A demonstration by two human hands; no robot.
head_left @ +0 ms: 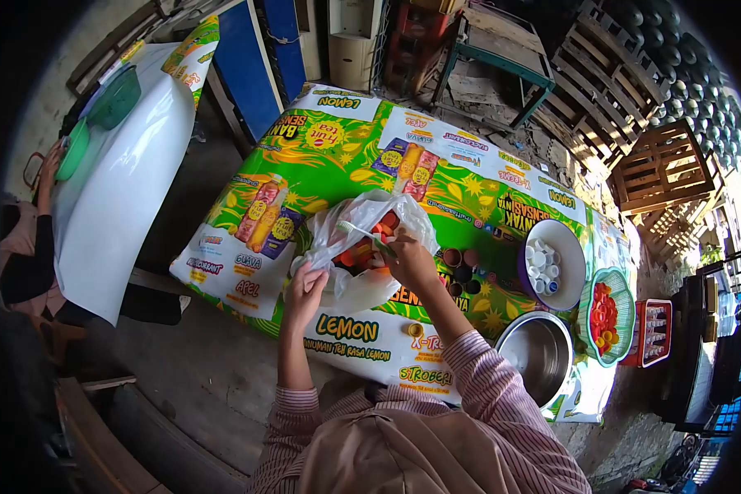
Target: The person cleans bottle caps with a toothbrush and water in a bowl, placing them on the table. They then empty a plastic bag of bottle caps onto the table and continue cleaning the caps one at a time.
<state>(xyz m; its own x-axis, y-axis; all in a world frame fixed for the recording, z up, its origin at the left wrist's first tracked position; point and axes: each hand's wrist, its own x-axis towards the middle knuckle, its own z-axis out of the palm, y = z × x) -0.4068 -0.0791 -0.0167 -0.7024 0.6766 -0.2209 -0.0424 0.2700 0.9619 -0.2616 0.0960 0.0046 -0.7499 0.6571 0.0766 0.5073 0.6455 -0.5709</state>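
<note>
A white plastic bag [362, 292] sits on the table in front of me, its mouth spread apart. Red, orange and dark bottle caps [361, 253] show inside it. My left hand [306, 286] pinches the bag's near left edge. At the right side of the mouth is my right hand [412, 259], fingers closed over the caps; what they grip is hidden. A pale strip [358, 230] crosses the opening toward those fingers. Several dark and brown caps [461, 272] lie right of the bag, and a single yellowish cap [416, 329] lies nearer me.
Rightward stand a bowl [564, 247] with white caps, a steel basin [510, 350], a green basket [586, 317] of red and yellow caps, and a red crate [663, 329]. Printed sheeting [329, 156] covers the table. Far left, another person's hand [51, 160] touches a green basin [74, 148].
</note>
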